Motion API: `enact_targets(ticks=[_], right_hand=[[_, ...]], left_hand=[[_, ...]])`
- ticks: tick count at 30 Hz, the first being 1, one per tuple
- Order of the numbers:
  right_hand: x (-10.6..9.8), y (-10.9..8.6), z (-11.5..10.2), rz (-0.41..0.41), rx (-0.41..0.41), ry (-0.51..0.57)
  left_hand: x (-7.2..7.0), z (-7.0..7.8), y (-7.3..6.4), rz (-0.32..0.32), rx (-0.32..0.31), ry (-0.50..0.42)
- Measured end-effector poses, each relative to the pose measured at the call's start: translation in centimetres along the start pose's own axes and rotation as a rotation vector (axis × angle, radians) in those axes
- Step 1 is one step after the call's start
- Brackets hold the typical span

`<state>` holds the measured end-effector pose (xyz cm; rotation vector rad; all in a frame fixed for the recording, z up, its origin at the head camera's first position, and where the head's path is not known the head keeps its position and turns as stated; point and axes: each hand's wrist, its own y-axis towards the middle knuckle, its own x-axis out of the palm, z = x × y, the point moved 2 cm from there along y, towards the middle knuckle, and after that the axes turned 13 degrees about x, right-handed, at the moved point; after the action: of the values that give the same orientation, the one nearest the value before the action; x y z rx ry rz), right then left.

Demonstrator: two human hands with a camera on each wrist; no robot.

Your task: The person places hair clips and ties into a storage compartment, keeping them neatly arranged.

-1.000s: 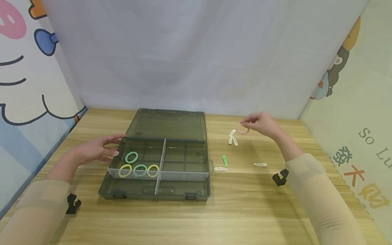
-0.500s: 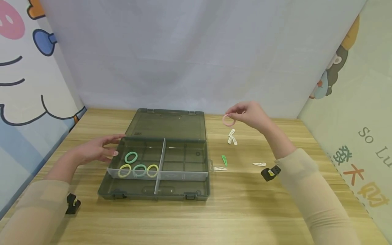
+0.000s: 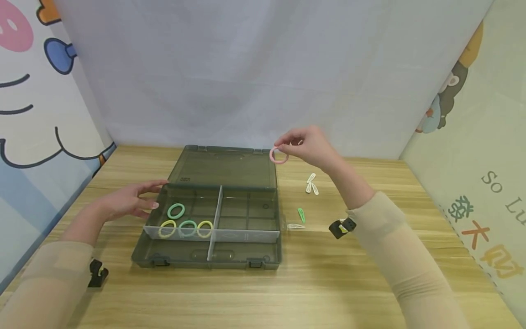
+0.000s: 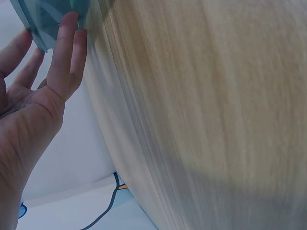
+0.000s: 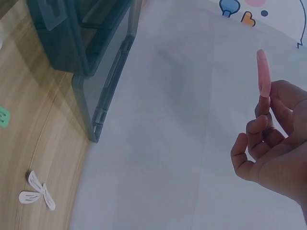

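My right hand (image 3: 308,145) pinches a pink hair tie (image 3: 271,156) between thumb and fingertips, raised above the far right corner of the open lid (image 3: 226,168). From the right wrist view, that pink hair tie (image 5: 263,72) appears edge-on. A dark translucent divided box (image 3: 246,214) lies open on the table. Fairly straight fingers of my left hand (image 3: 127,201) rest against its left wall, also visible in the left wrist view beside the box (image 4: 48,19). Inside the back left compartment are two green hair ties (image 3: 169,213) and two yellow hair ties (image 3: 160,231).
Right of the box on the wooden table (image 3: 230,297) lie a cluster of white hair clips (image 3: 314,188), a green hair clip (image 3: 302,215) and another white clip (image 3: 296,226). A pale cloth wall (image 3: 230,82) stands behind. A black camera (image 3: 342,227) sits at my right wrist.
My right hand has carried the pink hair tie leftward and up, from beside the white clips to over the lid's corner. My left hand has stayed at the box.
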<state>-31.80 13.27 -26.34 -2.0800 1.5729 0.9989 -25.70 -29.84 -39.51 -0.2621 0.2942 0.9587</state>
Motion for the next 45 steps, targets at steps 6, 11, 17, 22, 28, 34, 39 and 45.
enact_targets(ticks=[6,11,17,22,28,34,39,45], right_hand=[[1.6,0.5,-2.3,-0.036,-0.048,0.020],[3.5,1.1,-3.7,-0.069,-0.091,0.042],[5.9,1.7,-5.0,-0.129,-0.115,0.041],[8.0,2.0,-5.8,-0.189,-0.125,0.042],[10.7,2.4,-6.1,-0.246,-0.121,0.055],[13.4,3.5,-5.7,-0.275,-0.164,0.013],[15.3,4.3,-5.5,-0.291,-0.181,-0.042],[17.6,4.9,-5.1,-0.339,-0.221,-0.066]], left_hand=[[0.0,0.1,0.0,0.004,-0.002,0.010],[0.0,0.1,-0.1,0.007,-0.005,0.020],[-0.1,-0.1,0.0,0.007,-0.003,0.013],[-0.1,-0.1,0.0,0.007,-0.004,0.012],[0.0,0.0,0.1,0.010,-0.007,0.009],[0.2,0.1,0.2,0.015,-0.007,0.007],[0.2,0.0,0.3,0.015,-0.012,-0.004],[0.1,-0.2,0.4,0.017,-0.019,-0.009]])
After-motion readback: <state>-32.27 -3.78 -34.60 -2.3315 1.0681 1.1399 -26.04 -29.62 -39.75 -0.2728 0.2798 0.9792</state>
